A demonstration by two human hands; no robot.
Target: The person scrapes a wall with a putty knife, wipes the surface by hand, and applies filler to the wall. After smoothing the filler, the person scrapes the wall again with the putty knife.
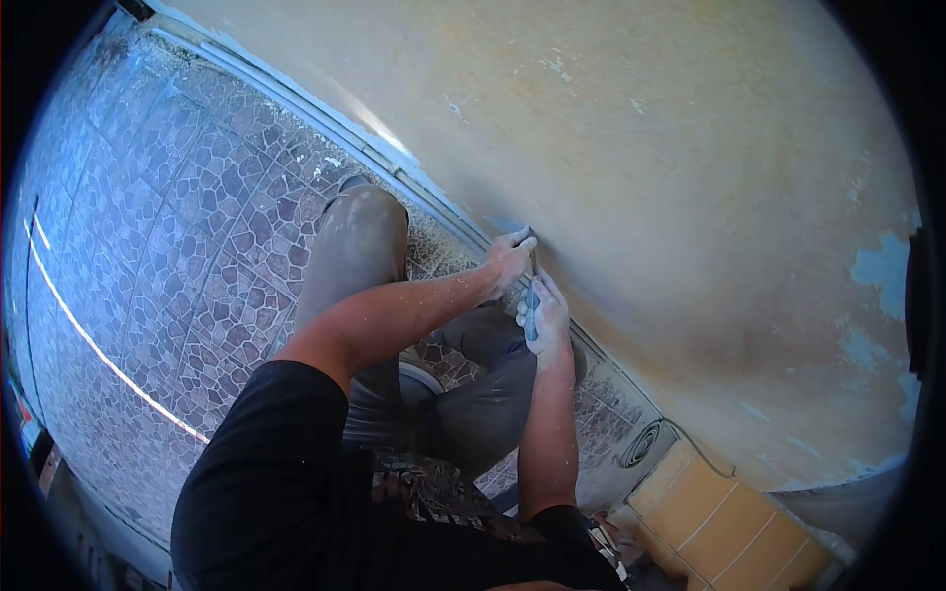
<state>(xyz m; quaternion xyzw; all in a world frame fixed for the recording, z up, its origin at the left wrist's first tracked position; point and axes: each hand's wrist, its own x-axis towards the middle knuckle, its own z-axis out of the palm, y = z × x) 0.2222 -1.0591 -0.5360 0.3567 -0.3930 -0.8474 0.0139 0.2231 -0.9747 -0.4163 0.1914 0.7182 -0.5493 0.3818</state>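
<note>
My left hand (507, 263), dusted white, is closed at the lower edge of the yellowish wall (690, 197), its fingertips pinched around the thin upper end of a hand tool. My right hand (549, 317), also covered in white dust, lies just below it and is wrapped round the tool's grey-blue handle (533, 313). The tool's thin shaft runs up between the two hands, close to the wall. Its tip is too small to make out clearly.
Pipes or trim strips (296, 103) run along the wall's base. My bent knee (365, 222) stands beside them on the stone-patterned floor (227, 246), with debris near the wall. A coiled cable (642, 445) lies by orange tiles (724, 517) at the lower right.
</note>
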